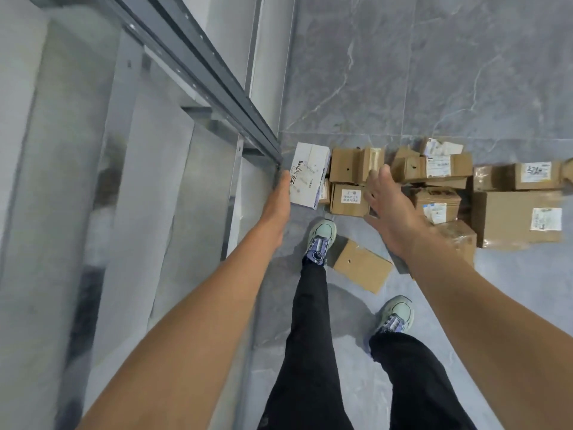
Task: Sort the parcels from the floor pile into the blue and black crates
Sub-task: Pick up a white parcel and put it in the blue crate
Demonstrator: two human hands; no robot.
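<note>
White carton [310,178], dark print down one side, lies against the thumb side of the left hand [279,197]. It is tilted and overlaps the brown boxes beyond it, so I judge it lifted. Fingers run along its edge and the thumb is hidden behind the box: a grip on that edge, as far as shows.

Right hand [387,209] has its fingers spread apart and holds nothing, palm down over the floor pile [440,172]. Just past its fingertips is a small labelled box [350,197]. Back toward the wrist lies a flat plain box [362,265]. Off its outer side is a large taped box [514,215].

Neither crate is in view.

Handling, judged: corrugated board, stiff, dry, not slippery. Small boxes are likely light, and one hand across opposite faces should do. The large box wants both hands at its lower edges. Some flaps look creased and tape wrinkled, so avoid lifting by flaps or labels.
</note>
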